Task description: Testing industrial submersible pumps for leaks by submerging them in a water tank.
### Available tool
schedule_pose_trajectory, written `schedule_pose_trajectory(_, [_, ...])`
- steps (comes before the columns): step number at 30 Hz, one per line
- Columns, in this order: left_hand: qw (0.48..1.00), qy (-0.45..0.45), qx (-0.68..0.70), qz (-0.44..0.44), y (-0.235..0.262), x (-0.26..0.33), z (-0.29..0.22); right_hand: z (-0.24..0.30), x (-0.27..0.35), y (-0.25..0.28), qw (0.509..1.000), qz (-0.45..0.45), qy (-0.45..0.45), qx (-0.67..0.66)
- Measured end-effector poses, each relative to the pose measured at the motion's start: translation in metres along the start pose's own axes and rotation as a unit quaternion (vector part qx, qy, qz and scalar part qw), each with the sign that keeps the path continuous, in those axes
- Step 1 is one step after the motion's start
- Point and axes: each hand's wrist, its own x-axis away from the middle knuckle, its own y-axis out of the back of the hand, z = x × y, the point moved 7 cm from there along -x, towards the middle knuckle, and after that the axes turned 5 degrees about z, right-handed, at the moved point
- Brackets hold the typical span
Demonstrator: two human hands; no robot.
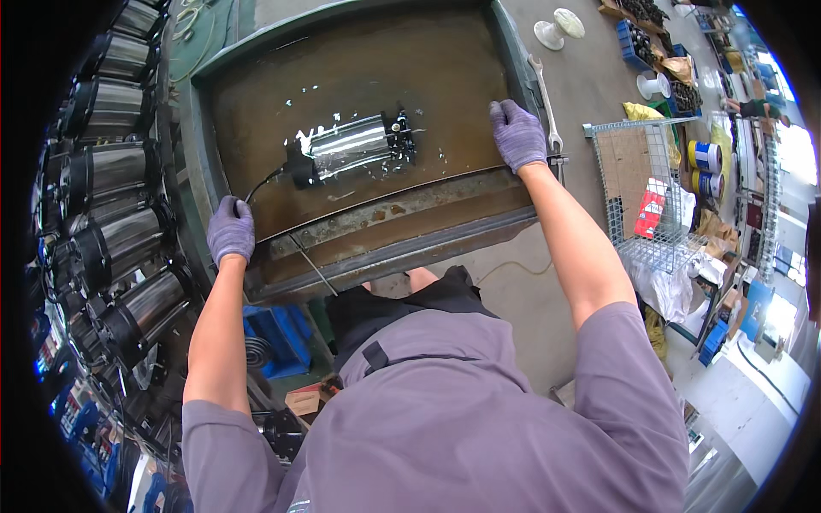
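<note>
A shiny metal cylindrical motor (352,147) with black ends lies partly submerged in the brownish water of a metal tank (359,267). From its left end a black cable (267,181) runs to my left hand (231,229), where it passes out of sight. That hand wears a purple-grey glove and is curled over the tank's left rim near the front corner. My right hand (518,137), gloved alike, is bent over the right rim, its fingers toward the water. Neither hand touches the motor. The undersides of both hands are hidden.
Several stacked metal cylinders (115,167) line the left side. A wrench (546,103) lies along the tank's right rim. To the right stand a wire basket (629,184) and a white spool (558,30). A blue bin (280,340) sits below the tank's near left.
</note>
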Motion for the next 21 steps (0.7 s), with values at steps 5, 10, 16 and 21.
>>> schedule_pose_trajectory(5, [1.000,-0.006,0.002,-0.002,0.0003,-0.0009,-0.0033,-0.0052,-0.0014,-0.0014,1.000,-0.014,0.020,0.004])
schedule_pose_trajectory(10, [1.000,-0.006,-0.002,-0.003,0.0014,-0.0001,-0.0043,-0.0036,0.0018,0.0005,1.000,-0.006,0.019,0.000])
schedule_pose_trajectory(16, [1.000,-0.028,0.004,-0.007,-0.0038,-0.0029,-0.0013,-0.0026,0.0023,0.0004,0.998,-0.011,0.046,-0.032])
schedule_pose_trajectory(21, [0.999,-0.032,0.015,0.004,-0.0067,-0.0035,0.0002,-0.0042,0.0011,0.0003,0.999,-0.019,0.040,-0.031])
